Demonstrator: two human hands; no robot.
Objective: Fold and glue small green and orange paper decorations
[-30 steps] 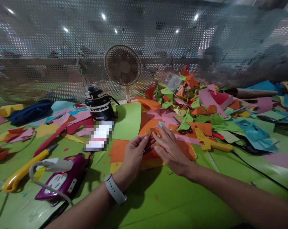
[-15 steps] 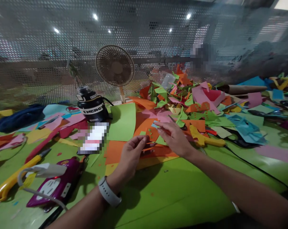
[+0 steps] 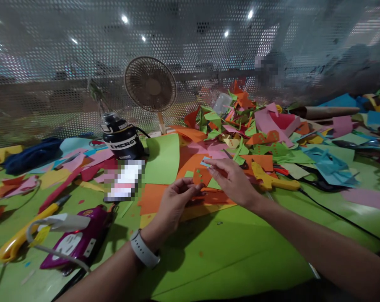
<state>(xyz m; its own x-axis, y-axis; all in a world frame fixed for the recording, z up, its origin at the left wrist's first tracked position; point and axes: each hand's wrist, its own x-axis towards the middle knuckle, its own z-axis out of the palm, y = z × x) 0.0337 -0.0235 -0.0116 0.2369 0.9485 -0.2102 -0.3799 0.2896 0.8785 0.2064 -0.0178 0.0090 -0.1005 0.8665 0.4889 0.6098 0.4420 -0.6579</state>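
A small orange card (image 3: 201,176) with green dots is pinched between the thumb and fingers of the left hand (image 3: 177,199), nearly closed, over orange sheets (image 3: 152,198) on the green table (image 3: 209,260). A small blue paper (image 3: 205,162) is held at the fingertips of the right hand (image 3: 235,182), its fingers loosely curled. Beyond the 2 hands, a heap of paper scraps (image 3: 240,121) is seen; 1 yellow glue gun (image 3: 274,181) is found right of them, and 1 phone (image 3: 124,182) left.
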